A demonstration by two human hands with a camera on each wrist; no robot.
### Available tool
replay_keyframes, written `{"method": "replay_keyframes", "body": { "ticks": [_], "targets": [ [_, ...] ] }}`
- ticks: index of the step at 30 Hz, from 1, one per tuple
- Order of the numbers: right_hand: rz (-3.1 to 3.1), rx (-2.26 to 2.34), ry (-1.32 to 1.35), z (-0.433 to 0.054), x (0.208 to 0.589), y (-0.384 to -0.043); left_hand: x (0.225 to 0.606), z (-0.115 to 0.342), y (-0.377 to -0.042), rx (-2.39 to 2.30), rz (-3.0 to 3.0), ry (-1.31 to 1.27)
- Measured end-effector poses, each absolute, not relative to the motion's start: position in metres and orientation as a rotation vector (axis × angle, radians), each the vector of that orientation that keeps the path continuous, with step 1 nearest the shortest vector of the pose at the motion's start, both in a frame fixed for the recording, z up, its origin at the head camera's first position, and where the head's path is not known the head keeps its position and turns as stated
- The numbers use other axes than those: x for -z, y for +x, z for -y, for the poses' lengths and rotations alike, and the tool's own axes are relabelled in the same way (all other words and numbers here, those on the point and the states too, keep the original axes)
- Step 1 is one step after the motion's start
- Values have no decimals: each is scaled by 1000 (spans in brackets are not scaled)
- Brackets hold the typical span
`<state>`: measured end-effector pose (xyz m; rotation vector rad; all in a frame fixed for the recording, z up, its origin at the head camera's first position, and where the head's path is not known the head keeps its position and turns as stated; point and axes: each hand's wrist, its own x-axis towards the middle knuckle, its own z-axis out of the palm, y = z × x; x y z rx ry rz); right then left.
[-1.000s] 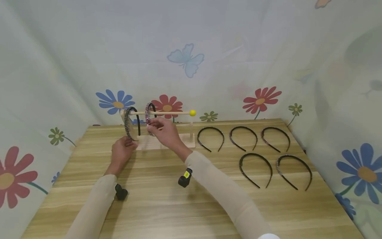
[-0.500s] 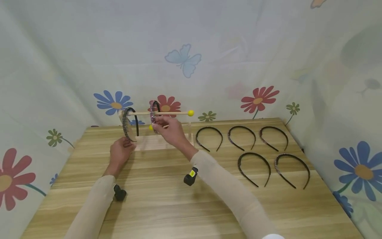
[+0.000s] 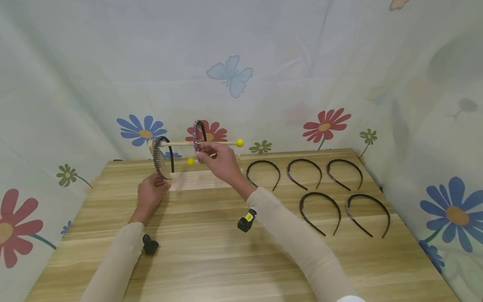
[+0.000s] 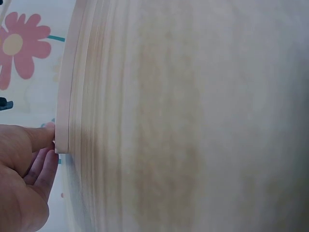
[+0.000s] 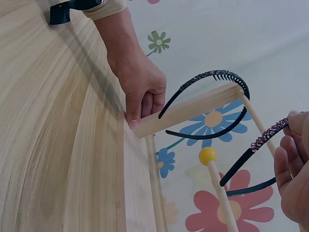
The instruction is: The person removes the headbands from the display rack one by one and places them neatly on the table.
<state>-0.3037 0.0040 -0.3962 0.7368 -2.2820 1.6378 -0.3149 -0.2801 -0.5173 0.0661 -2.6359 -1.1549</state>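
Note:
My right hand point(image 3: 222, 161) pinches a headband with pink sparkly beads point(image 3: 196, 136) by its lower beaded side. This headband stands upright around the upper rod point(image 3: 177, 144) of a wooden headband stand point(image 3: 196, 180); the right wrist view shows its dark ends point(image 5: 232, 171) hanging free. Thumb and fingers of my left hand point(image 3: 151, 193) grip the near left corner of the stand's base, seen close in the left wrist view as a pale board edge point(image 4: 63, 111). Just above that hand, a dark toothed headband point(image 3: 157, 159) hangs on the rod by the stand's left upright point(image 5: 193, 108).
Yellow balls cap the upper rod's end point(image 3: 239, 143) and a lower rod's end point(image 3: 190, 161). Several headbands lie on the wooden table to the right, among them a plain-looking one point(image 3: 320, 193) and a beaded one point(image 3: 349, 207). A flowered cloth point(image 3: 286, 88) hangs behind.
My right hand has moved right and slightly up, carrying the pink beaded headband along the rod away from the dark one. My left hand keeps its grip on the base.

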Motion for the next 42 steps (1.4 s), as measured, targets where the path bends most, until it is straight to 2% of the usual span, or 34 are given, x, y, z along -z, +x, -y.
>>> {"method": "replay_keyframes", "body": {
  "ticks": [13, 42],
  "targets": [
    [2204, -1616, 770, -23, 387, -303, 519, 281, -315, 1145, 2635, 49],
    [2153, -1576, 593, -74, 376, -295, 519, 280, -315, 1128, 2627, 36]
  ]
}}
